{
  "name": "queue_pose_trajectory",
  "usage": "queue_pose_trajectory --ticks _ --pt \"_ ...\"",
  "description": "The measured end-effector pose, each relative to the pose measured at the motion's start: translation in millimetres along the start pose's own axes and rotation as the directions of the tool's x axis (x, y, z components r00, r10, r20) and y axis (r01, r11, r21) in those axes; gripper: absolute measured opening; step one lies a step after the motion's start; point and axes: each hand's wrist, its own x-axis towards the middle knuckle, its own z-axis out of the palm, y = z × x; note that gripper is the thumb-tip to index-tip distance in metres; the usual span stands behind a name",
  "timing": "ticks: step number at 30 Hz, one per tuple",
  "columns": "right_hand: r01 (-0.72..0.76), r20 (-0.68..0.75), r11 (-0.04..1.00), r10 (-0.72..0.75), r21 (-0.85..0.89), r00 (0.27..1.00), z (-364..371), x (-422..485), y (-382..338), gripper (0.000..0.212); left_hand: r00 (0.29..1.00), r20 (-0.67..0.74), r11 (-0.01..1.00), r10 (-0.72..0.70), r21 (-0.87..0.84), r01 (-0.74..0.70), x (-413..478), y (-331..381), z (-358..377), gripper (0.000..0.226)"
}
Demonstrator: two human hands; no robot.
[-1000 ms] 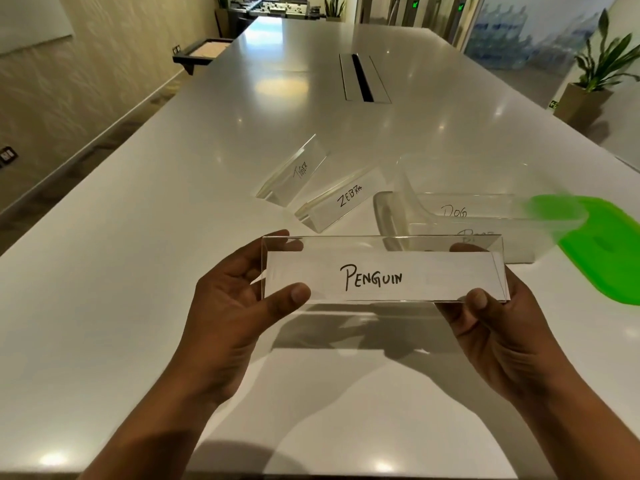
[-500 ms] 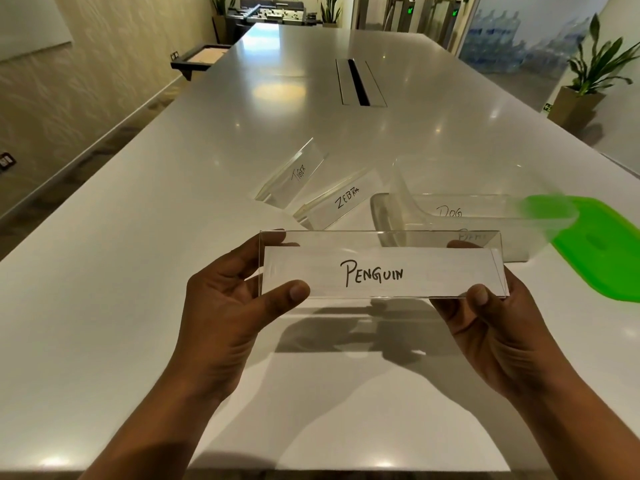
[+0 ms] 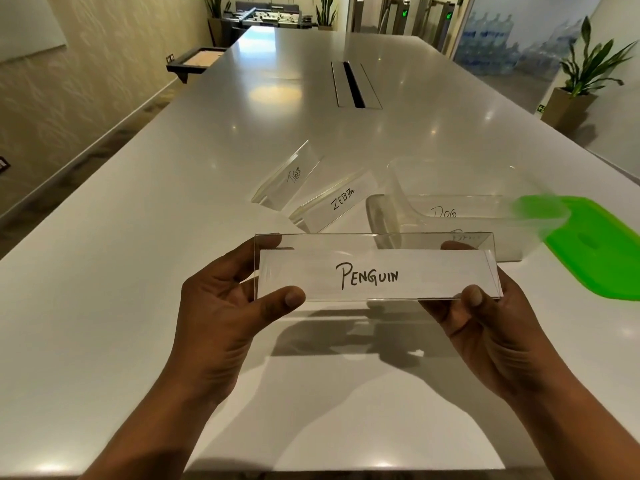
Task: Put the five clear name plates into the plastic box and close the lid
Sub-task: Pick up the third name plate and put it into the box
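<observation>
I hold a clear name plate marked PENGUIN (image 3: 377, 271) above the white table, level and facing me. My left hand (image 3: 225, 306) pinches its left end, thumb in front. My right hand (image 3: 481, 313) pinches its right end the same way. Behind it stands the clear plastic box (image 3: 408, 188), open, with a plate marked DOG (image 3: 445, 212) inside and another partly hidden plate below that one. Left of the box lie the ZEBRA plate (image 3: 341, 199) and the TIGER plate (image 3: 294, 175) on the table. The green lid (image 3: 595, 247) lies flat to the right of the box.
The long white table (image 3: 138, 271) runs far ahead, with a cable slot (image 3: 353, 84) in its middle. A potted plant (image 3: 581, 81) stands off the right side. A dark tray (image 3: 197, 62) juts from the wall at the left.
The PENGUIN plate and both hands stay nearly where they were, rising only slightly toward the box. Nothing on the table has moved.
</observation>
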Motion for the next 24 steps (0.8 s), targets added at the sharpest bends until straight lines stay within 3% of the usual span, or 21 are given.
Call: queue_pose_trajectory --ticks 4,7,12,14,16,19,24 --pt "-0.020 0.051 0.999 0.022 -0.039 0.998 -3 2 -11 0.088 0.999 0.038 0.999 0.035 0.012 -0.035 0 2 1 0.062" --pt "0.028 0.022 0.972 -0.024 -0.232 0.999 -7 8 -28 0.098 0.997 0.067 0.999 0.041 0.030 -0.044 1 2 2 0.062" --pt "0.249 0.210 0.789 -0.155 -0.561 0.965 -6 17 -65 0.101 0.994 0.090 0.994 0.060 0.081 -0.067 1 3 7 0.058" --pt "0.338 0.339 0.654 -0.131 -0.676 0.932 -1 17 -79 0.091 0.993 0.099 0.993 0.059 0.096 -0.069 2 2 9 0.058" --pt "0.428 0.444 0.430 -0.068 -0.795 0.893 5 18 -87 0.077 0.991 0.122 0.992 0.059 0.108 -0.072 2 -1 12 0.056" --pt "0.489 0.500 0.157 0.045 -0.858 0.865 18 17 -88 0.077 0.987 0.148 0.990 0.059 0.119 -0.077 4 -4 17 0.053" --pt "0.509 0.493 -0.035 0.197 -0.860 0.847 32 18 -83 0.079 0.984 0.173 0.990 0.043 0.125 -0.066 9 -5 26 0.056"
